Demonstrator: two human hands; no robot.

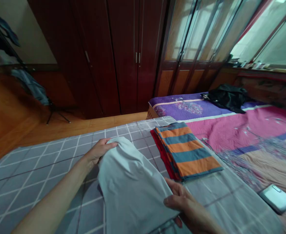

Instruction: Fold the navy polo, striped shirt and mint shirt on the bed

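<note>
A pale, whitish cloth garment is stretched between my hands over the bed; its exact kind is hard to make out. My left hand pinches its far upper corner, thumb on top. Lower down on the right side, my right hand grips the edge between thumb and fingers. The garment's near end runs toward the bottom of the view. Just beyond my right hand lies a folded stack, with an orange and grey-blue striped cloth on top and red cloth showing beneath it.
Grey checked bedding spreads under my hands. To the right is a pink and purple quilt with a phone and a dark, crumpled garment. Dark red wardrobes stand behind. A clothes stand is at left.
</note>
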